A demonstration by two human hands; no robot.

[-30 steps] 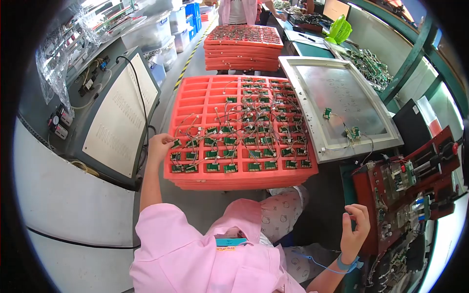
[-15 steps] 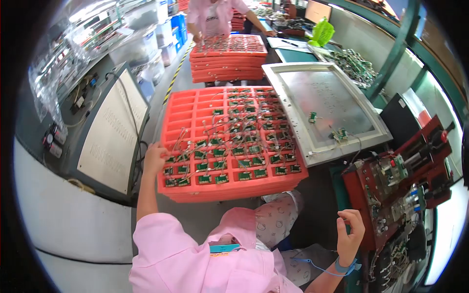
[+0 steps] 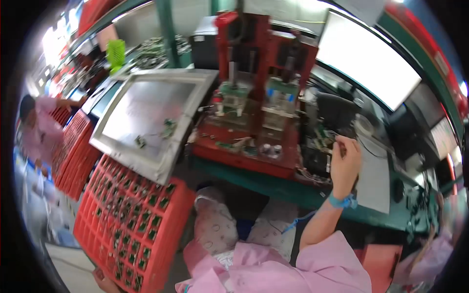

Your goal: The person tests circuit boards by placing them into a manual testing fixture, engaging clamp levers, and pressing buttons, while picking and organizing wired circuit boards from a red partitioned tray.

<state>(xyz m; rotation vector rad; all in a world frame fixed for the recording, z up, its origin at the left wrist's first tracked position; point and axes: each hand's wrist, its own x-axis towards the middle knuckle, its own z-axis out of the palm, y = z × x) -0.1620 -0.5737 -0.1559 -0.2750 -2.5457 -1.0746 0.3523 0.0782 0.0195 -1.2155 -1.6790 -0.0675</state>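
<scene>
- Circuit boards, small, green, many, with thin leads; set in the compartments of the red tray, low on the left of the head view
- Red tray, gridded, thick-sided, appearing tilted in the view; just beside the framed panel
- Left hand, partly in view at the lower edge of the picture, at the near end of the red tray; fingers blurred, grip cannot be told
- Right hand, raised above the bench, fingers curled and drawn in toward the thumb, a narrow grip; whether anything is held cannot be told
- Blue wristband, worn on the right wrist, with a blue cord
- Loose boards and leads, a cluttered group on the bench, just beside the right hand
- Red fixture, two upright clamp units on one base, standing on the green bench
- Framed panel, pale rim, grey surface; two boards lying on it
- Monitor, screen bright white, behind the bench
- Green basket, upper left, near a heap of boards
- Co-worker, pink top, at far left, beside a second red stack
</scene>
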